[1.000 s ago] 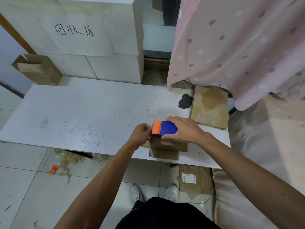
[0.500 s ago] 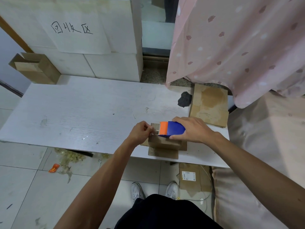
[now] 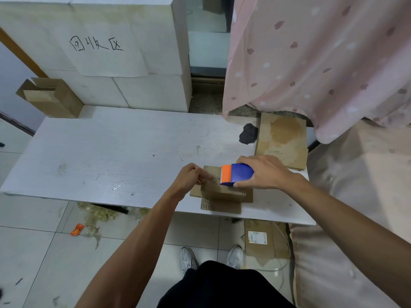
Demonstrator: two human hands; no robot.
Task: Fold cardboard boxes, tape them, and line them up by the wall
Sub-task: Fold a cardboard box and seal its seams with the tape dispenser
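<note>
A small brown cardboard box (image 3: 219, 191) stands near the front edge of the white table (image 3: 115, 152), with a flap hanging over the edge. My right hand (image 3: 265, 173) grips a blue and orange tape dispenser (image 3: 236, 177) above the box top. My left hand (image 3: 189, 180) pinches the end of the clear tape just left of the dispenser, at the box's left edge. A short stretch of tape spans between the two hands.
A flat stained cardboard sheet (image 3: 282, 141) and a dark lump (image 3: 248, 134) lie at the table's right back. An open brown box (image 3: 52, 98) stands by the white blocks (image 3: 115, 63) at left. Flat cardboard (image 3: 264, 238) and litter lie on the floor. A pink curtain (image 3: 322, 58) hangs at right.
My right hand has drawn the dispenser to the right, away from my left hand, opening a gap of tape over the box top.
</note>
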